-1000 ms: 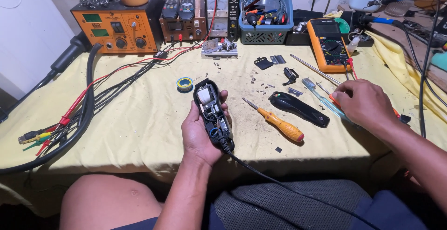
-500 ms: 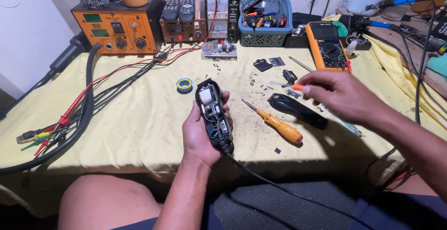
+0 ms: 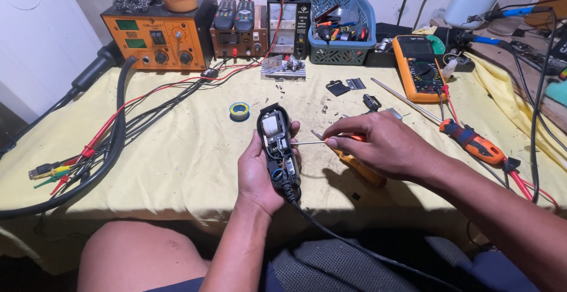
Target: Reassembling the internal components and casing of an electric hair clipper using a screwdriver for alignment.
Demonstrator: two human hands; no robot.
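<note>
My left hand is gripping the opened black corded device at table centre, innards too small to read. My right hand is pinching a thin metal-shafted screwdriver, handle mostly hidden, tip coming in from 3 o'clock. At 12 o'clock, a blue plastic basket is holding jumbled tools.

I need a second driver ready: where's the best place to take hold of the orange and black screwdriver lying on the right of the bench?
Probably the thick handle of the orange and black screwdriver, from above. It lies flat on the yellow cloth with clear cloth along both flanks; the thin shaft offers little grip.
</note>
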